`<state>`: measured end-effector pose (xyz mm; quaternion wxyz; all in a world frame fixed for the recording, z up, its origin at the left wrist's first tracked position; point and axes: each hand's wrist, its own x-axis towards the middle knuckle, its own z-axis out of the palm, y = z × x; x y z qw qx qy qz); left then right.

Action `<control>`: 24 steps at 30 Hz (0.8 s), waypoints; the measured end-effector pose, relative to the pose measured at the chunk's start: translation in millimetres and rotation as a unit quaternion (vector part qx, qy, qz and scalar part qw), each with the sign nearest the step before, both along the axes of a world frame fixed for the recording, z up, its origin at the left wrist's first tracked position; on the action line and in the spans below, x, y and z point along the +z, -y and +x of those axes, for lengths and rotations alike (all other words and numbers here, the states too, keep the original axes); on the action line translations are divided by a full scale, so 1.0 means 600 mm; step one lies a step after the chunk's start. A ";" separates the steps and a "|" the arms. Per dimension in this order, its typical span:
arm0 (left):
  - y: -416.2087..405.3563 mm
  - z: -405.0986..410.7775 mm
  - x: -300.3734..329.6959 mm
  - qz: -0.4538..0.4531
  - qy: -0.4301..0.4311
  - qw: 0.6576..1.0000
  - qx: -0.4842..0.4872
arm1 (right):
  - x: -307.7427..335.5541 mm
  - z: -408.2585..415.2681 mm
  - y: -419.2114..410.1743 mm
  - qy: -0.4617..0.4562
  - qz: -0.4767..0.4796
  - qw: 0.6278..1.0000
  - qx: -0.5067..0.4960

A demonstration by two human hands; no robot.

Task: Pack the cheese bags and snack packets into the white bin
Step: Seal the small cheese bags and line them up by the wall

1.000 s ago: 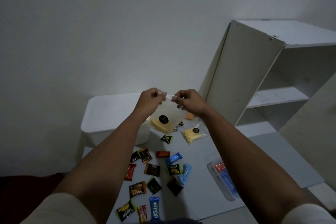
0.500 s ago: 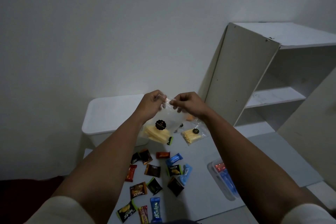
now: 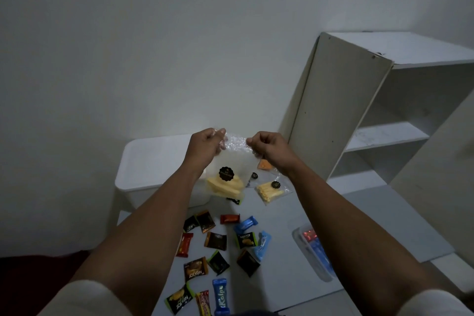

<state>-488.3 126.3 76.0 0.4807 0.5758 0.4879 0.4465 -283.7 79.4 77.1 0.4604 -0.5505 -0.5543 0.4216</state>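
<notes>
The left hand (image 3: 206,145) and the right hand (image 3: 269,147) were raised side by side, each with fingers curled and pinching an upper corner of a clear cheese bag (image 3: 228,174), which hung between them above the counter (image 3: 289,272). Yellow cheese sat in the bottom of the bag under a dark round label. The bag and the left forearm covered the near right part of the white bin (image 3: 151,169), which stood with its lid on at the far left of the counter. A second cheese bag (image 3: 272,191) lay flat just right of the held one, and an orange piece (image 3: 265,165) showed under the right wrist, perhaps a third bag, too hidden to tell. The snack packets (image 3: 218,246) lay scattered on the near counter, the nearest ones cut off by the lower edge of the view. A clear tray (image 3: 314,251) holding red and blue items was partly hidden by the right forearm. A white shelf unit (image 3: 372,115) stood at the right. The light was dim, so most small print was unreadable.
</notes>
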 end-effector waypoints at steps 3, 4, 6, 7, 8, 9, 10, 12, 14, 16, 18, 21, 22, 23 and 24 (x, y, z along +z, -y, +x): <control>-0.001 0.001 0.001 -0.018 0.014 1.000 -0.015 | 0.002 0.002 -0.002 -0.007 -0.006 1.000 -0.007; -0.002 0.001 0.000 -0.016 0.012 1.000 -0.011 | 0.002 0.006 0.000 -0.017 -0.014 1.000 -0.005; -0.004 0.002 0.003 -0.011 0.024 1.000 0.008 | 0.001 0.013 0.004 -0.044 -0.026 0.999 -0.005; -0.004 0.003 0.005 -0.007 0.026 1.000 0.014 | 0.000 0.016 0.006 -0.054 -0.026 0.998 -0.003; -0.005 0.005 0.004 -0.003 0.024 1.000 0.014 | -0.001 0.017 0.007 -0.059 -0.021 0.998 -0.002; -0.006 0.006 0.002 -0.004 0.021 1.000 0.009 | -0.001 0.018 0.007 -0.058 -0.014 0.998 -0.004; -0.008 0.006 -0.001 -0.010 0.020 1.000 0.003 | 0.000 0.018 0.006 -0.055 -0.008 0.998 -0.008; -0.012 0.007 -0.008 -0.027 0.017 0.999 0.006 | 0.002 0.016 0.004 -0.043 -0.001 0.999 -0.018; -0.017 0.013 -0.015 -0.009 -0.025 0.998 0.064 | 0.004 0.012 0.004 -0.016 0.014 0.999 -0.032; -0.012 0.024 -0.013 0.012 -0.084 0.986 0.145 | 0.002 0.007 0.003 0.021 0.044 0.997 -0.059; 0.000 0.038 -0.010 0.025 -0.124 0.974 0.186 | -0.004 0.002 0.000 0.062 0.070 0.992 -0.089; 0.013 0.047 -0.016 0.086 -0.135 0.959 0.235 | -0.016 0.001 0.000 0.121 0.080 0.980 -0.133; 0.014 0.047 -0.017 0.102 -0.136 0.954 0.248 | -0.019 0.000 0.002 0.138 0.084 0.976 -0.147; 0.014 0.049 -0.018 0.102 -0.139 0.953 0.250 | -0.021 -0.002 0.004 0.152 0.092 0.972 -0.157; 0.012 0.053 -0.017 0.080 -0.138 0.959 0.233 | -0.021 -0.006 0.007 0.162 0.102 0.968 -0.161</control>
